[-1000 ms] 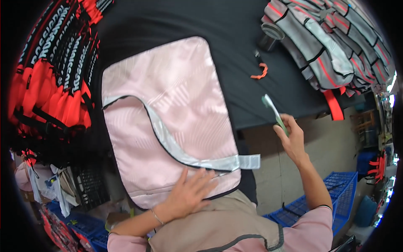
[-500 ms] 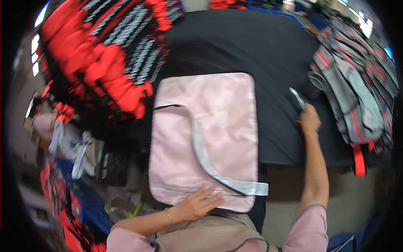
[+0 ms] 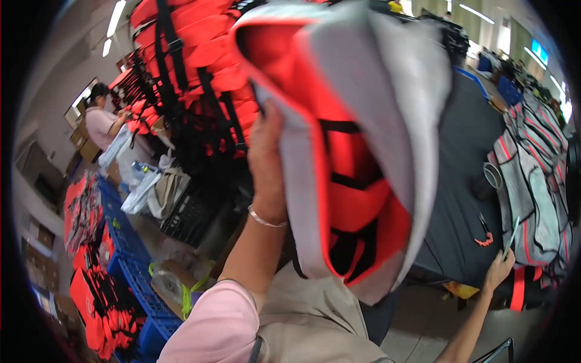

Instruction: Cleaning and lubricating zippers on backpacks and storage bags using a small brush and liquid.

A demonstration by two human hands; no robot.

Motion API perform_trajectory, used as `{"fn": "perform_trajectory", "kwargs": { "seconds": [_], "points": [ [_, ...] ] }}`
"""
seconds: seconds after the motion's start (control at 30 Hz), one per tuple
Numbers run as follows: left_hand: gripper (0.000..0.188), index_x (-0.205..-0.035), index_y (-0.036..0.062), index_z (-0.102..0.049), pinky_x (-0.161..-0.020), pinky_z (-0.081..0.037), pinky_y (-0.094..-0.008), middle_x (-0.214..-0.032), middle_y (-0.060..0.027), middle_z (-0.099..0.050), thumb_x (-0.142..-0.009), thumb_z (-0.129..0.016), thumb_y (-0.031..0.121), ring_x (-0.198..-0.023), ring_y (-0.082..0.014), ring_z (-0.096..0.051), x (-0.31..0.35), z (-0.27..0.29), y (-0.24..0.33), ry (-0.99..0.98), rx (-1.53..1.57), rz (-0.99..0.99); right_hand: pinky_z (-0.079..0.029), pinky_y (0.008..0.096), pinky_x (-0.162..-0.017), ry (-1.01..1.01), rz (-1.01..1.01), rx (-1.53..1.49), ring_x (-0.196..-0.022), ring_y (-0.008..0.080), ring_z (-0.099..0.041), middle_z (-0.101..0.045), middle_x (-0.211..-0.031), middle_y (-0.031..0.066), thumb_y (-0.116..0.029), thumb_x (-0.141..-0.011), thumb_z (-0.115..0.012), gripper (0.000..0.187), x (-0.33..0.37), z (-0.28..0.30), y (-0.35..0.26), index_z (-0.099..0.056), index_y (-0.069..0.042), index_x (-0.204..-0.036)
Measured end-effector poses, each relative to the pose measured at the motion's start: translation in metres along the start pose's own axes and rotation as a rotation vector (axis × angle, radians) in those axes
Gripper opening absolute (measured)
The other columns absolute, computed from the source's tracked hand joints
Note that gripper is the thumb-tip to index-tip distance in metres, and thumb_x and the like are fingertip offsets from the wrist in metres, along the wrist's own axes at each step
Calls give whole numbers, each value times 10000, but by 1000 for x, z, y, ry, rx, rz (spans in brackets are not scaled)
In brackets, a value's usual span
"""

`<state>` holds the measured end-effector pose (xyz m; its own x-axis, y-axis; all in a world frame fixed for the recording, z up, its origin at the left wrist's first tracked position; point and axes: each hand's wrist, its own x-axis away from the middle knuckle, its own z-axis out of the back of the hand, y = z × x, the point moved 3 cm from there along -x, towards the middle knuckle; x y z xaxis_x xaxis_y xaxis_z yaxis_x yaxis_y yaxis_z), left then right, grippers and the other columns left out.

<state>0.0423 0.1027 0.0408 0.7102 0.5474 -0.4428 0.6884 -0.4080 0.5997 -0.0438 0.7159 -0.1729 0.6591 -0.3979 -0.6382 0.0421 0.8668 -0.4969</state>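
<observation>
A grey bag (image 3: 302, 199) with a bright red lining and black straps inside hangs raised in front of me, its mouth gaping. My left hand (image 3: 266, 157) is closed on its left edge, some fingers hidden behind the fabric. Motion blurs the bag's right side. Over at the right edge of the black-covered table (image 3: 454, 206), my right hand (image 3: 499, 269) is closed around a thin, pale green tool (image 3: 513, 239) pointing up; its exact kind is unclear. Red-handled snips (image 3: 484, 233) lie on the cloth just left of that hand.
Red and black bags (image 3: 206, 48) are piled high at the left back. Grey bags with red trim (image 3: 532, 181) are stacked at the right, beside a dark cup (image 3: 491, 175). Blue crates (image 3: 130, 260) stand at the lower left. Another person (image 3: 103, 121) works at the far left.
My left hand has gone from a flat pink panel on the table to holding up the grey bag. The panel is out of sight. The view has shifted, and my right hand appears lower and further right.
</observation>
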Motion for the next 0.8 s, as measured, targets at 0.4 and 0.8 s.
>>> {"fn": "perform_trajectory", "kwargs": {
  "seconds": [0.4,0.8],
  "points": [
    [508,-1347,101,-513,-1056,-416,-448,-1328,-79,-567,-988,-441,452,-1211,-268,-534,152,207,-121,540,-129,786,-476,329,-878,-183,-40,-360,-960,203,-629,-647,-1032,116,-56,-919,-613,221,20,8,-114,-635,17,-1127],
    [556,-1313,18,-535,-885,-538,-465,-1308,-162,-579,-990,-474,466,-1125,-275,-606,120,284,-83,319,-172,960,-489,321,-706,-698,440,-638,-753,189,-638,-693,-883,147,-94,-917,-624,211,27,-80,-378,-686,-5,-1098]
  ]
}}
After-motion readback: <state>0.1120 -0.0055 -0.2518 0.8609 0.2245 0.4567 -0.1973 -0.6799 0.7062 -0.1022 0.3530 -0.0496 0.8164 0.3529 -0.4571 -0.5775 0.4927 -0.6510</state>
